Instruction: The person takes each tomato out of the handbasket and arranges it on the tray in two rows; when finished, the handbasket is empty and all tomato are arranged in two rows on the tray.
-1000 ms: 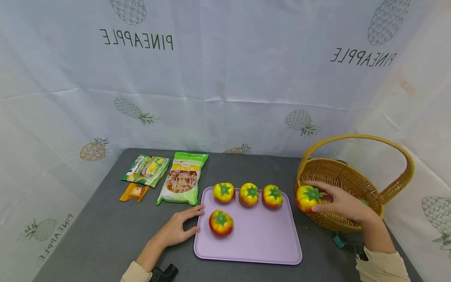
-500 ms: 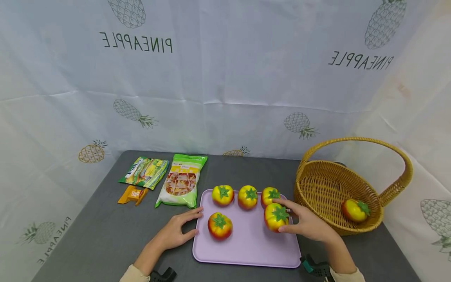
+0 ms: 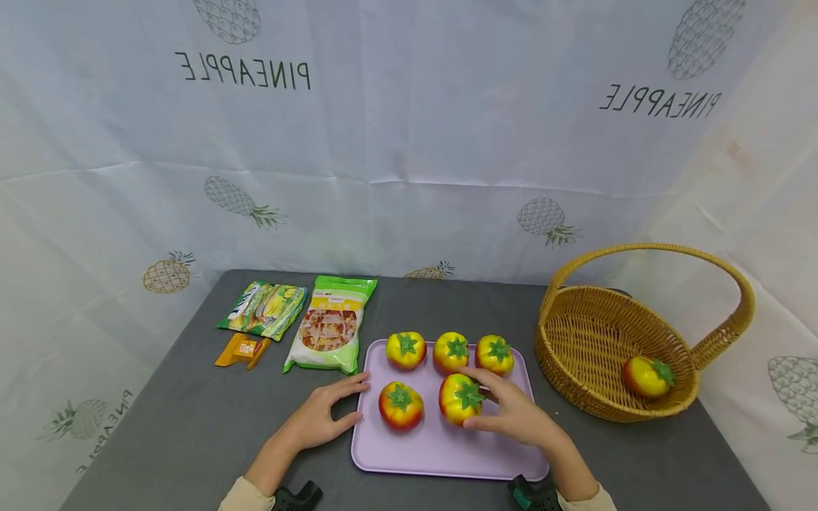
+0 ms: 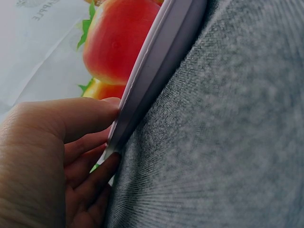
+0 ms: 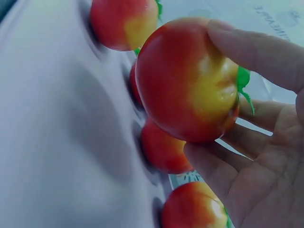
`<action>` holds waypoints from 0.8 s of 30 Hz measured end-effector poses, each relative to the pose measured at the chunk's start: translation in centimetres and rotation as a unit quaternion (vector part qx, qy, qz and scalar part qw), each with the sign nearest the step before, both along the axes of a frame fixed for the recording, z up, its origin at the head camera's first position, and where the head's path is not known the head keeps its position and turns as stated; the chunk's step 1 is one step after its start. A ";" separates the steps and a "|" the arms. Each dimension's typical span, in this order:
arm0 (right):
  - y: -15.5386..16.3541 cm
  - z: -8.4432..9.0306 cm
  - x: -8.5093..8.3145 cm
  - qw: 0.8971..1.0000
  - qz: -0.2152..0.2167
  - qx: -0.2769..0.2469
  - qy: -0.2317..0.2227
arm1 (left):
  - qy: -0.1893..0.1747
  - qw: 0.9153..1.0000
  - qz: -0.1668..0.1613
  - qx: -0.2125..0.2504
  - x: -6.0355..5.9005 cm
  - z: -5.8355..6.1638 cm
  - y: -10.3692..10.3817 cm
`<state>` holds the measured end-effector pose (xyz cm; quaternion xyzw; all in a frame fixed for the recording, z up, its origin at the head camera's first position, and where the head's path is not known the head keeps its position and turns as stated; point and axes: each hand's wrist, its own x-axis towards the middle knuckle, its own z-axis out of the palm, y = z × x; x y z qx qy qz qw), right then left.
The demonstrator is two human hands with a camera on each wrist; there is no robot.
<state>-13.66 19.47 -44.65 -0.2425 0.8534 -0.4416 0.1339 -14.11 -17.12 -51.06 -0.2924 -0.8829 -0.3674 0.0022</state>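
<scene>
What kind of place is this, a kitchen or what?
Probably a staged tabletop set, not a kitchen: a pineapple-print cloth backdrop hangs behind a grey table, with toy-looking tomatoes on a purple tray.

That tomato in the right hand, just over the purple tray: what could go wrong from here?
1. The right hand holds the tomato close beside another tomato; set down carelessly, it might knock that one rolling.
2. The tray has only a shallow rim, so a round tomato could roll off onto the table.
3. The left hand merely touches the tray's edge; a bump could shift the tray.
</scene>
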 end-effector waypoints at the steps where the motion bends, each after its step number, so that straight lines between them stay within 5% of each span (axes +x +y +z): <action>1: -0.1 -0.1 0.0 1.000 0.000 0.006 0.001 | 0.000 1.000 0.001 0.000 0.0 0.0 0.0; 24: -1.2 -1.5 0.1 0.998 0.026 0.048 0.025 | -0.004 1.000 0.001 0.001 0.0 0.0 0.0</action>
